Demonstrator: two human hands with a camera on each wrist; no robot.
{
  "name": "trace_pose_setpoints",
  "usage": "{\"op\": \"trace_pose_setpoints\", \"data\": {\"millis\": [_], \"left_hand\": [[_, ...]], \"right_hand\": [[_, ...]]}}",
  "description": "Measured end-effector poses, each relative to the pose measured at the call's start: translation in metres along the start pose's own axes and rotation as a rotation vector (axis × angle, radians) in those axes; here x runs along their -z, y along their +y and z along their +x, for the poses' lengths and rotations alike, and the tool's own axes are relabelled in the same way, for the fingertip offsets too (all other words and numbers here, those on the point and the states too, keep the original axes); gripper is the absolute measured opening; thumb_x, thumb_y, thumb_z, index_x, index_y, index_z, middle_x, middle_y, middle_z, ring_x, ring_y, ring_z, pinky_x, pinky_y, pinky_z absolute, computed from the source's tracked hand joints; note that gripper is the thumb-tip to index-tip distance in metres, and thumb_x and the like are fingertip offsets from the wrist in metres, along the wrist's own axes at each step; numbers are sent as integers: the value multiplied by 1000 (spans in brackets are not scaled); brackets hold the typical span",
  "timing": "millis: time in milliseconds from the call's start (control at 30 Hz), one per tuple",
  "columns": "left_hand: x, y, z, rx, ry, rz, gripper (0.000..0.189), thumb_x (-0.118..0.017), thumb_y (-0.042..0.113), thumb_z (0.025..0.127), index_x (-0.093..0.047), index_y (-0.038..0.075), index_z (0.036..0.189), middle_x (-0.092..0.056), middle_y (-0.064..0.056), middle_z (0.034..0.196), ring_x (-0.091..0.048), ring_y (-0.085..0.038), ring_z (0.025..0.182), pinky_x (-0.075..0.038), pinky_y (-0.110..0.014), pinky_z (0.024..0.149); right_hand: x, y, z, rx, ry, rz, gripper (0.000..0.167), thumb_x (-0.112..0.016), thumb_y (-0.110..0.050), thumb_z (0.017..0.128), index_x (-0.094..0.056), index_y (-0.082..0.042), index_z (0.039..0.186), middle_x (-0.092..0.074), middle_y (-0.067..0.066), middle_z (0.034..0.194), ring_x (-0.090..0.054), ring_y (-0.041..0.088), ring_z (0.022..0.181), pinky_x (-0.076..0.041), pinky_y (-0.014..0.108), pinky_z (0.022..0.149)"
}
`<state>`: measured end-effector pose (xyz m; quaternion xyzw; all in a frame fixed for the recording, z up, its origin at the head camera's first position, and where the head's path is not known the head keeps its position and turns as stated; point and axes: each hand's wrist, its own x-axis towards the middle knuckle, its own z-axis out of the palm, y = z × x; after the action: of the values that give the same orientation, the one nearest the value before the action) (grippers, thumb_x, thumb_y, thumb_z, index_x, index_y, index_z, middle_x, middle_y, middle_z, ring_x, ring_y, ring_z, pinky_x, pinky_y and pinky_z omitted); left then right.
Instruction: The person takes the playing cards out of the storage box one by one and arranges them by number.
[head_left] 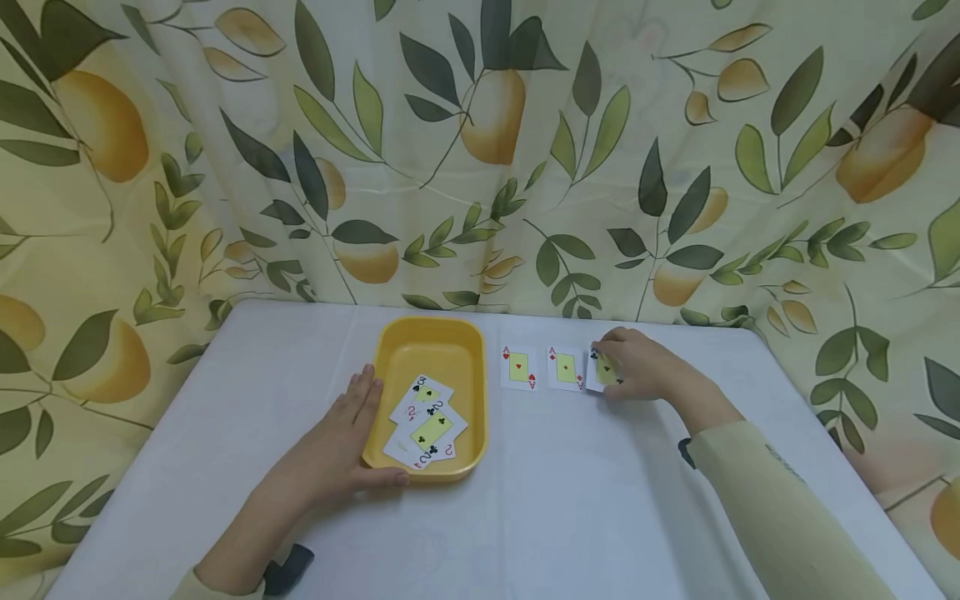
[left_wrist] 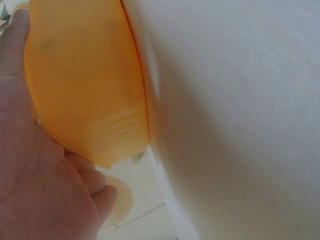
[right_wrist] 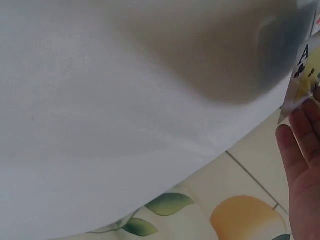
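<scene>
While my left hand [head_left: 341, 442] braces the yellow tray [head_left: 420, 354] from seven to nine o'clock, fingers extended along its wall and thumb along its near rim, my right hand [head_left: 645, 367] pinches the ace of clubs [head_left: 602, 371], narrowed to the card between thumb and fingertips. This card is at three o'clock from the ace of diamonds [head_left: 565, 368], itself at three o'clock from the ace of hearts [head_left: 518, 367]; all three are between two and three o'clock of the tray. Loose cards [head_left: 431, 432] rest toward the tray's six o'clock end. The ace of clubs appears tilted up from the white table [head_left: 570, 483]; whether it touches the ace of diamonds, I cannot tell. To set it well, I should match the gap between the other aces, align the twelve o'clock edges, lower it flat, then part thumb and fingers together, lest it drag.
</scene>
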<state>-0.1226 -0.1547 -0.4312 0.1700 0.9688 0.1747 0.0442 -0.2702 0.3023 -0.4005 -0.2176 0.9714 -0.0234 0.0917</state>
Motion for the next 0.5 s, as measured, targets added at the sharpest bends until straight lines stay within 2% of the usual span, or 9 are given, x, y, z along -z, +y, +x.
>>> {"op": "trace_pose_setpoints", "data": {"millis": [267, 500], "left_hand": [[0, 0, -1, -14, 20, -5, 137, -63, 86, 67, -10, 0, 159, 4, -14, 168, -6, -33, 154, -22, -50, 122], [0, 0, 0, 15, -7, 3, 137, -61, 89, 66, -7, 4, 160, 9, -10, 168, -1, -29, 155, -19, -47, 123]], "right_hand": [[-7, 9, 1, -56, -64, 42, 72, -80, -24, 78, -55, -4, 142, -49, 22, 144, -46, 42, 130, -39, 62, 109], [-8, 7, -2, -63, -65, 62, 69, -76, -19, 79, -54, -5, 143, -46, 21, 146, -44, 44, 132, -37, 65, 109]]}}
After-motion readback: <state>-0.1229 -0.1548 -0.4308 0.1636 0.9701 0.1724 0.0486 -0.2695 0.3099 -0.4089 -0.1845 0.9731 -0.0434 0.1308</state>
